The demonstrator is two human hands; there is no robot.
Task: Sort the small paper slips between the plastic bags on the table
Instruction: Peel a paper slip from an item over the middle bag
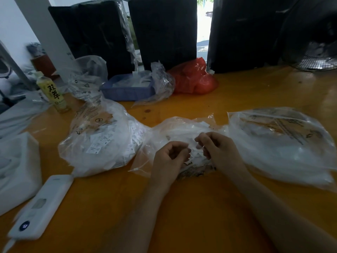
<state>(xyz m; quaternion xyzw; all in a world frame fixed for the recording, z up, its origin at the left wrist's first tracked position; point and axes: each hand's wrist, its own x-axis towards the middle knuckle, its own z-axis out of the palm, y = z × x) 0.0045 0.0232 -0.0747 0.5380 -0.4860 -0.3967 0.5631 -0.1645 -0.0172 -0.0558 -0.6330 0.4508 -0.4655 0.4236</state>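
Three clear plastic bags lie on the orange table [209, 207]. The left bag [98, 141] bulges with white paper slips. The middle bag [182, 130] lies open with a heap of slips [196, 157] at its mouth. The right bag [284, 143] lies flatter and holds some slips. Over the heap at the middle bag, my left hand [169, 157] has its fingers curled and pinches at the slips. My right hand [217, 148] is close beside it, and its thumb and fingertips pinch a small white slip. What the left fingers hold is partly hidden.
A blue tray [125, 92] with plastic and paper, a red plastic bag [197, 79] and another clear bag [85, 77] stand at the back. A drink bottle [52, 94] stands at the left. A white device [42, 207] and a white box [16, 172] lie near left. A fan [317, 50] is far right.
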